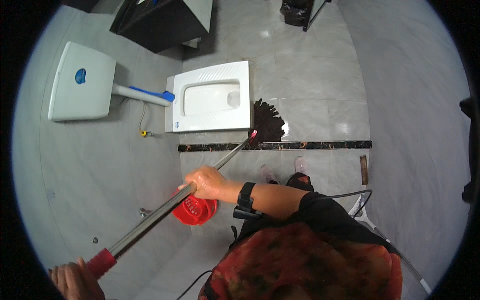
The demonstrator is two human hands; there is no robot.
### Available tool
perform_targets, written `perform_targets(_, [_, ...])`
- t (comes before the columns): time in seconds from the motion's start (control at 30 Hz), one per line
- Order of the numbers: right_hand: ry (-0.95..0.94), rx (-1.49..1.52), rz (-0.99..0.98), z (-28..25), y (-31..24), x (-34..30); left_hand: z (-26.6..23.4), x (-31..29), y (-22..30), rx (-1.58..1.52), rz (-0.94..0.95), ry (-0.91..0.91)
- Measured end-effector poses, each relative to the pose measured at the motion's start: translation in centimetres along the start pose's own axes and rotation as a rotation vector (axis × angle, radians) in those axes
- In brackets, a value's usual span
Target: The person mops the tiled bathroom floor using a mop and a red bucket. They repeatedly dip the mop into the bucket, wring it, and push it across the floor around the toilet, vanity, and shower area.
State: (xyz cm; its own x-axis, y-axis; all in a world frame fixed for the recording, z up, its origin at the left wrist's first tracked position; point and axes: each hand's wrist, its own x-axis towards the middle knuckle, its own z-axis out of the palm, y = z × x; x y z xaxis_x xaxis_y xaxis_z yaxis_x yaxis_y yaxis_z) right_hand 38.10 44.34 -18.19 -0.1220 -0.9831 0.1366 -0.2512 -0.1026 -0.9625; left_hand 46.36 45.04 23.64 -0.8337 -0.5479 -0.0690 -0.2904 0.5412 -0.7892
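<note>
A mop (150,220) with a metal pole slants across the view from the lower left toward the middle. My left hand (75,281) is closed around the red grip at its upper end. Farther down the pole, my right hand (206,182) is wrapped round the metal; a black strap circles that wrist. The dark mop head (268,122) lies spread on the grey tiles, against the right side of a white squat toilet (215,125) and just beyond a black threshold strip (320,145). Some tile beside the strands looks shiny.
A red bucket (197,210) stands below the pole, partly hidden. A white cistern (82,82), its pipe and a blue brush (150,93) are at the left wall. A long-handled tool (400,250) leans at right, near a brown cylinder (364,170). A black bin (295,12) stands far off.
</note>
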Motion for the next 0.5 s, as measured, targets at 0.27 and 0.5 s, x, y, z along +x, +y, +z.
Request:
perform_targets(0.27, [0.062,-0.050,-0.092,1.3,-0.9,-0.5,3.9,-3.8,-3.0,-0.106,-0.145,-0.038])
perform_targets(0.5, [-0.044,0.034,-0.190,2.2,-4.6,0.0,5.0,-10.2,-8.1,-0.119,-0.231,0.029])
